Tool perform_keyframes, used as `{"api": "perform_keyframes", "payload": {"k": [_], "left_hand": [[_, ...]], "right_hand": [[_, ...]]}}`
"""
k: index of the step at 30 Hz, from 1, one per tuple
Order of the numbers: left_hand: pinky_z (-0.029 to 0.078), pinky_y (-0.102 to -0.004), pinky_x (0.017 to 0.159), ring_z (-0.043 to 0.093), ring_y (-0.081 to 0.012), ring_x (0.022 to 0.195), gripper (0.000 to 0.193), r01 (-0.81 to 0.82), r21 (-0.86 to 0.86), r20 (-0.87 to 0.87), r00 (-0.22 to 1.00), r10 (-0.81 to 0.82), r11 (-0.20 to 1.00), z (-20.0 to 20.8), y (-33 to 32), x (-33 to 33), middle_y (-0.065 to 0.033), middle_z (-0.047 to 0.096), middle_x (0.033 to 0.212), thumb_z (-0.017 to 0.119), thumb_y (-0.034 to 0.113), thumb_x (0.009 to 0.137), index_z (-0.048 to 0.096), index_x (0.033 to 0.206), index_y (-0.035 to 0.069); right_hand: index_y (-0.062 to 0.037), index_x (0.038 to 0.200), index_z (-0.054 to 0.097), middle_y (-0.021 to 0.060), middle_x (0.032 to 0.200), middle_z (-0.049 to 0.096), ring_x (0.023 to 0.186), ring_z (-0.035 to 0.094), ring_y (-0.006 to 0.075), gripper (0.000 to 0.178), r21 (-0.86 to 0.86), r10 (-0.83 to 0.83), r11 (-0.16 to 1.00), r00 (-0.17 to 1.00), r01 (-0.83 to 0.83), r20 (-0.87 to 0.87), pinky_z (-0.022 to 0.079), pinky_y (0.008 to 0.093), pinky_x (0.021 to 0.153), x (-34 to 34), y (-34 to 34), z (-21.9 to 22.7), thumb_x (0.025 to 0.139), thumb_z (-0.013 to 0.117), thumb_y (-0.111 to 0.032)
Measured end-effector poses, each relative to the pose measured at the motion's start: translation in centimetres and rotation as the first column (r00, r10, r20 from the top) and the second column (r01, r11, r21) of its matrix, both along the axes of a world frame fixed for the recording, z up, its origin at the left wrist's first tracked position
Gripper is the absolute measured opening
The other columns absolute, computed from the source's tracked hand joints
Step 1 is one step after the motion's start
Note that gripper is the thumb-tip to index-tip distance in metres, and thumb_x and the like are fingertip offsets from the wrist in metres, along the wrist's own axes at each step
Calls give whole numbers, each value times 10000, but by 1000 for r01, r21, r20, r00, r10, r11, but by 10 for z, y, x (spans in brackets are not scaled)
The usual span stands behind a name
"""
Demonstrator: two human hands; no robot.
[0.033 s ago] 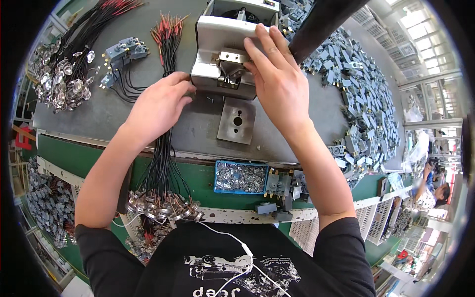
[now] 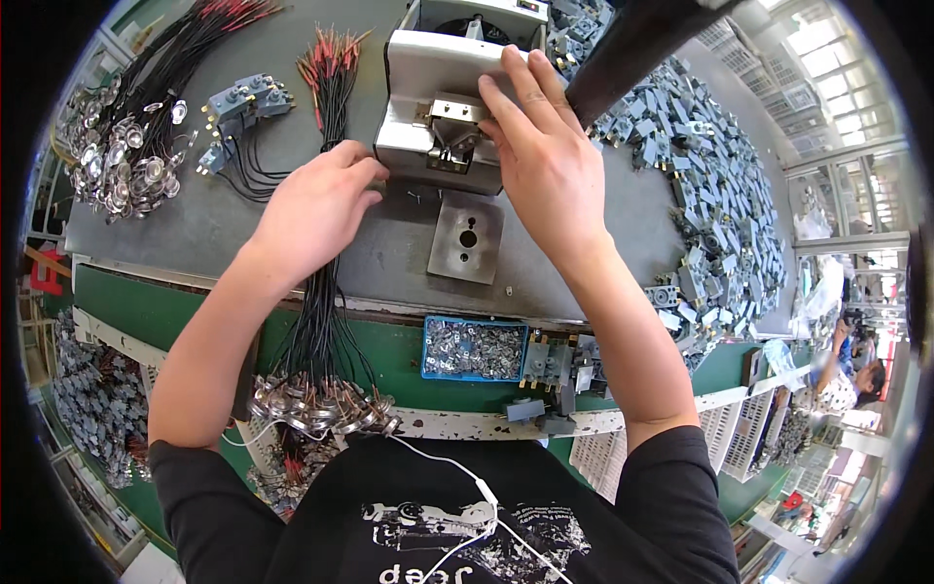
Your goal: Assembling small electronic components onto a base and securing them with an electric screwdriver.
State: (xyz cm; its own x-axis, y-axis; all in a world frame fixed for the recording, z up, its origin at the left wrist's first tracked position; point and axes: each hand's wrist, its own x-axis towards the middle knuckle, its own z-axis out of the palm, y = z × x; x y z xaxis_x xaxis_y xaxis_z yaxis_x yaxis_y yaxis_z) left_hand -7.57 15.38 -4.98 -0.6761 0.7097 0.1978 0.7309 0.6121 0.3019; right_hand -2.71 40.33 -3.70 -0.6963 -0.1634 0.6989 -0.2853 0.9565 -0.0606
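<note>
A white bench machine (image 2: 413, 68) with a metal clamp-like fixture (image 2: 454, 127) on its front stands at the far middle of the table. My right hand (image 2: 555, 161) lies along the right of its front panel, fingers stretched out, holding nothing visible. At the machine's lower left corner is my left hand (image 2: 321, 200), fingers loosely bent and thumb apart; some fingertips are hidden. Beneath it runs a bundle of black wires (image 2: 326, 311) with red tips at the far end and round metal parts at the near end. A square steel plate (image 2: 484, 255) with holes lies just in front of the machine.
Many grey-blue plug-like blocks (image 2: 720, 214) are heaped on the right. A blue tray (image 2: 425, 365) of small metal pieces sits near the front edge. More wires with round metal parts (image 2: 126, 161) and several grey blocks (image 2: 243, 97) lie left. A dark post (image 2: 632, 58) slants overhead.
My left hand has shifted very slightly to the right. My right hand stays almost in place on the machine.
</note>
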Motion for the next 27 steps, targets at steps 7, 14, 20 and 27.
{"api": "perform_keyframes", "payload": {"k": [7, 14, 20, 27], "left_hand": [[511, -392, 951, 646, -260, 1138, 327, 327, -9, -149, 934, -325, 945, -20, 23, 2, -101, 692, 1159, 645, 56, 818, 693, 1140, 33], [486, -366, 990, 634, -231, 1166, 333, 386, -87, -156, 905, -395, 918, -23, 18, -8, -73, 670, 1207, 585, 42, 846, 670, 1167, 28], [513, -381, 964, 654, -265, 1114, 313, 293, 30, -114, 951, -288, 956, -26, 22, -10, -95, 672, 1160, 574, 45, 863, 667, 1162, 47], [508, -406, 1005, 639, -294, 1165, 390, 247, -28, -12, 969, -247, 969, -25, 24, -16, -102, 671, 1230, 575, -22, 847, 656, 1223, 48]], "right_hand": [[-129, 1272, 711, 104, 1443, 617, 1339, 582, 312, 378, -94, 33, 995, 999, -31, 16, 546, 397, 1010, 0, -1, 9, 898, 739, -82], [-137, 1297, 700, 161, 1350, 658, 1127, 686, 358, 449, -319, 304, 926, 896, -199, 322, 569, 427, 942, 72, -8, -15, 859, 799, -145], [-140, 1421, 577, 176, 1454, 551, 1285, 585, 376, 699, -183, 273, 961, 822, -207, 500, 502, 441, 1061, 84, -12, -31, 787, 851, -245], [-127, 1380, 600, 170, 1440, 561, 1280, 589, 376, 644, -165, 269, 962, 835, -216, 480, 501, 447, 1068, 81, -12, -34, 789, 841, -217]]}}
